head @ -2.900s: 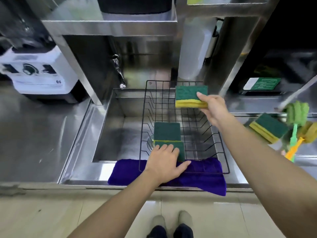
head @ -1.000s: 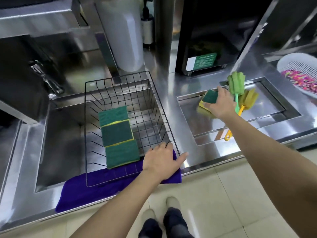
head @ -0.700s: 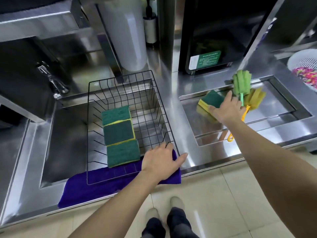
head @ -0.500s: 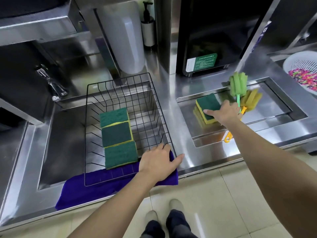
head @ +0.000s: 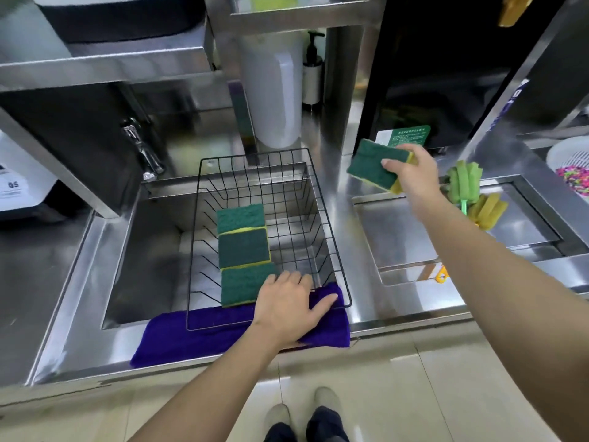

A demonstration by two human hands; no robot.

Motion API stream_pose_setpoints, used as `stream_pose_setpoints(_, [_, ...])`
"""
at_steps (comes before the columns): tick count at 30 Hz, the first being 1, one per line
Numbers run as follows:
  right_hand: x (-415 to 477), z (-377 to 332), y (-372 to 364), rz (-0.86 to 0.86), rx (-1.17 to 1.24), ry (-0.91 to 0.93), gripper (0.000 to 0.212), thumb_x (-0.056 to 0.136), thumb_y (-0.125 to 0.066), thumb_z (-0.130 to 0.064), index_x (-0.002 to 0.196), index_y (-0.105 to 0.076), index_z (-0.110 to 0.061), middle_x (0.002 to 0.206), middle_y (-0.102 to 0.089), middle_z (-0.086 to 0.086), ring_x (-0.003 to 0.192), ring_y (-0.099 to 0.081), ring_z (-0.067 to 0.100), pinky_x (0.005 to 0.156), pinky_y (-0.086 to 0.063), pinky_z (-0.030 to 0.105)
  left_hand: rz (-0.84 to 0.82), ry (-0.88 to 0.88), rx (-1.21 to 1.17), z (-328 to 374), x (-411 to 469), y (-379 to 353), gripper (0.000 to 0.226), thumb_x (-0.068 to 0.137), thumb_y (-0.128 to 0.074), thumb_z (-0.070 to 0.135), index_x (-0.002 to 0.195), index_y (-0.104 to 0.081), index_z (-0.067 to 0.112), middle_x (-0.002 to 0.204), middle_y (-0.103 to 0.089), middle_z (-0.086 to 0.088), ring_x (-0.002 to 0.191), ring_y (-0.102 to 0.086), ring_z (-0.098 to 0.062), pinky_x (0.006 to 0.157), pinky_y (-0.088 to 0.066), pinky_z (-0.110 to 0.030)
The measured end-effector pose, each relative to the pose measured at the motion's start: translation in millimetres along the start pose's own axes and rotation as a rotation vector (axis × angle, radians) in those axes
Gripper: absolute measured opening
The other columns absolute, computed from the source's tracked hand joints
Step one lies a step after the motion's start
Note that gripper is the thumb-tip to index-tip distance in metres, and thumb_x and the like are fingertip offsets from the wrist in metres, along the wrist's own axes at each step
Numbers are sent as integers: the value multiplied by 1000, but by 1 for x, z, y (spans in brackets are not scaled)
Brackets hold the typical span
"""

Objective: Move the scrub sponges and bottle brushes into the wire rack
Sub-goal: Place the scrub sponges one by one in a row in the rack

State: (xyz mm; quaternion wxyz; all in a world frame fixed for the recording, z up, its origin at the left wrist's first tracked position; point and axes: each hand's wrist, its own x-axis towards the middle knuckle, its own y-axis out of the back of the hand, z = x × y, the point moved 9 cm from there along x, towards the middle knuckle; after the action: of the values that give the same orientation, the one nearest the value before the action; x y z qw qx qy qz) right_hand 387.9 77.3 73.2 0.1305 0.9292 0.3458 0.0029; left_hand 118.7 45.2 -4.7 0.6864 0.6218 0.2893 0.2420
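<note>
Overhead, the right hand [head: 411, 173] grips a green-and-yellow scrub sponge [head: 376, 169] in the air between the wire rack [head: 322, 218] and the shallow tray [head: 398, 237], fingers [head: 390, 163] closed over its top; the palm hides its far corner. Three sponges [head: 243, 250] lie in a row inside the rack. The left hand [head: 287, 306] rests flat, fingers spread, on the rack's near rim and the purple cloth [head: 197, 330], covering the nearest sponge's corner. Two bottle brushes [head: 465, 186] lie in the tray, handles mostly hidden behind the forearm.
</note>
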Motion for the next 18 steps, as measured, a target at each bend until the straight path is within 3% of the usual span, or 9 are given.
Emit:
stream_pose_setpoints(3, [-8,-9,-49,-147,162,-72,29,84,-60,-5,108,-52,-18,107,-57,5,99,-61,24,77,-55,36,41,70,-29,-26,-11,2,65,88,-20,66,98,-60,15,99,-64,-4,96,-54,-24,84,-38,-37])
stream_pose_setpoints(5, [-18,-8,-85,-239,171,-126,43,85,-61,-7,123,-42,-15,116,-54,5,103,-60,25,78,-56,40,82,85,-59,-36,-18,5,66,87,-21,64,89,-62,12,89,-63,-5,87,-56,-26,77,-42,-38])
stream_pose_setpoints(7, [-29,-6,-118,-308,94,-102,57,85,-63,-8,132,-31,-10,116,-48,5,103,-56,23,80,-55,43,103,119,-87,-47,-24,4,66,87,-21,64,85,-61,11,85,-60,-5,83,-55,-26,73,-44,-39])
stream_pose_setpoints(11, [-44,-4,-169,-371,-120,25,57,79,-72,-16,121,-32,-13,101,-48,-1,102,-54,22,90,-53,48,82,226,-127,-66,-30,2,72,83,-15,67,94,-60,12,93,-60,-7,90,-53,-28,76,-43,-41])
stream_pose_setpoints(15, [-46,2,-201,-339,-60,-8,51,80,-72,-15,114,-34,-10,105,-51,3,92,-54,14,83,-53,29,52,248,-129,-70,-31,-1,70,84,-17,66,101,-58,12,101,-58,-7,97,-50,-28,82,-40,-42])
stream_pose_setpoints(18, [-38,7,-222,-300,-26,-25,43,78,-73,-20,101,-37,-13,87,-51,-6,86,-54,13,78,-49,25,26,243,-141,-71,-31,-4,63,89,-28,64,105,-56,11,105,-56,-8,100,-48,-28,85,-38,-43])
